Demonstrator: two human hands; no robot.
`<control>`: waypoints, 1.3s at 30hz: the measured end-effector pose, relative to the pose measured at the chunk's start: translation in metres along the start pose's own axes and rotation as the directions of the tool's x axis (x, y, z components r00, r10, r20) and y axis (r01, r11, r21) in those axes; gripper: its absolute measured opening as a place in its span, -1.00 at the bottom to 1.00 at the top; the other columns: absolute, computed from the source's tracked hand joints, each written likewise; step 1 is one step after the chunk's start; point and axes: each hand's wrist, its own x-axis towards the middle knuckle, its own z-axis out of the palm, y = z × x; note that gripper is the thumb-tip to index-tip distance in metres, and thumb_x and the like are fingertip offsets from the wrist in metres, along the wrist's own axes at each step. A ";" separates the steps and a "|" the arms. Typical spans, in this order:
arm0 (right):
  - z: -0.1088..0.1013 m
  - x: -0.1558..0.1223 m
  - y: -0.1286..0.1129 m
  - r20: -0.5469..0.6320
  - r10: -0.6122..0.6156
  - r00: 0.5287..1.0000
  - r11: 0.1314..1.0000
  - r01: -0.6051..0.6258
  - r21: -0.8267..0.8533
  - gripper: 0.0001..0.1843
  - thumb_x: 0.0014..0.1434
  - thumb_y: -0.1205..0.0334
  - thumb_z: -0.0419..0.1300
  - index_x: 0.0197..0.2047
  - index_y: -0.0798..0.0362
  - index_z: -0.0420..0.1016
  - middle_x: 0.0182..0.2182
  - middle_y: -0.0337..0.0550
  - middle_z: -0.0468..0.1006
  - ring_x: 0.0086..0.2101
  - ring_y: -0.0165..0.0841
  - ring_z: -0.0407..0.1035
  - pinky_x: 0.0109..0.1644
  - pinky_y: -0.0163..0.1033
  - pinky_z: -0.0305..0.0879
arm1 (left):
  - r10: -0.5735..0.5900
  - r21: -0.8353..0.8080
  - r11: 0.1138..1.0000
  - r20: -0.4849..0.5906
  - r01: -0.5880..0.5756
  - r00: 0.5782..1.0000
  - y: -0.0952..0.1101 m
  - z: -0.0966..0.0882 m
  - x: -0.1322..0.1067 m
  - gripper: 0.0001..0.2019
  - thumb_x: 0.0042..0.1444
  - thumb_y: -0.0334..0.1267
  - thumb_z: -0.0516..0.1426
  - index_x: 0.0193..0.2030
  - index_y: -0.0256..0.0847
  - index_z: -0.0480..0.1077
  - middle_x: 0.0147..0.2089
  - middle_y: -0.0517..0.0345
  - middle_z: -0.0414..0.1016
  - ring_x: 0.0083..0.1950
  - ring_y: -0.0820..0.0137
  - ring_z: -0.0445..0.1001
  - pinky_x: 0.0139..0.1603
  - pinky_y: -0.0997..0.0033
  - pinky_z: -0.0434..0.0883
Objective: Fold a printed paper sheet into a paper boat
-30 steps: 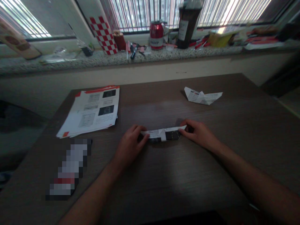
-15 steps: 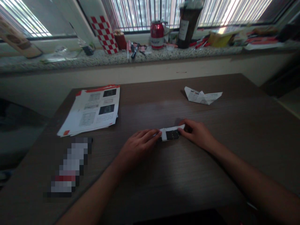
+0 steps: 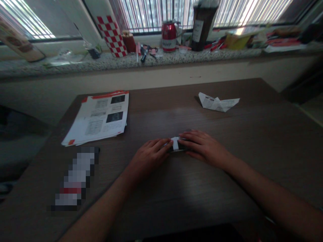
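Note:
A narrow folded strip of printed paper (image 3: pixel 175 144) lies on the dark wooden table (image 3: pixel 176 188), mostly covered by both hands. My left hand (image 3: pixel 148 156) rests flat with its fingers stretched over the strip's left half. My right hand (image 3: pixel 204 148) lies flat over the right half, fingers extended and pressing down. Only a small white and black piece of the strip shows between the fingertips. A finished folded paper boat (image 3: pixel 218 103) sits farther back on the right.
A stack of printed sheets with red edges (image 3: pixel 99 116) lies at the left. A blurred-out object (image 3: pixel 74 179) lies near the front left. The granite window sill (image 3: pixel 75 64) behind holds a red can (image 3: pixel 169 37), a dark bottle (image 3: pixel 202 25), pens and clutter.
Both hands slid inward along the strip from its ends toward the middle. The left hand moved first, then the right covered the right half, so little paper shows now.

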 end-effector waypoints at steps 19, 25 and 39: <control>0.005 0.001 -0.002 0.054 0.078 0.995 0.987 -0.085 0.138 -0.51 0.45 0.16 0.19 0.40 -0.06 0.37 0.26 0.01 0.54 0.21 -0.08 0.46 0.26 0.13 0.42 | -0.016 -0.064 0.998 -0.069 0.011 0.997 0.002 -0.001 0.001 -0.66 0.45 -0.30 0.13 0.30 -0.23 0.42 0.14 -0.05 0.63 0.04 0.15 0.63 0.06 0.07 0.56; 0.003 0.002 -0.012 -0.052 0.147 0.988 0.955 -0.128 0.269 -0.62 0.43 0.15 0.24 0.27 -0.06 0.49 0.10 0.00 0.63 0.05 -0.16 0.56 0.11 -0.03 0.51 | -0.054 -0.164 0.986 -0.132 0.032 0.990 0.009 -0.003 0.002 -0.67 0.44 -0.33 0.12 0.29 -0.23 0.42 0.06 -0.02 0.65 -0.01 0.20 0.64 0.01 0.11 0.57; -0.007 0.007 -0.024 -0.004 0.200 0.980 0.866 -0.175 0.468 -0.79 0.44 0.17 0.22 0.09 -0.03 0.57 -0.10 -0.13 0.69 -0.10 -0.31 0.59 0.00 -0.23 0.45 | -0.271 -0.542 0.825 -0.126 0.162 0.954 0.023 -0.010 0.008 -0.86 0.39 -0.32 0.22 0.04 -0.16 0.55 -0.07 0.12 0.64 -0.09 0.35 0.63 -0.07 0.36 0.54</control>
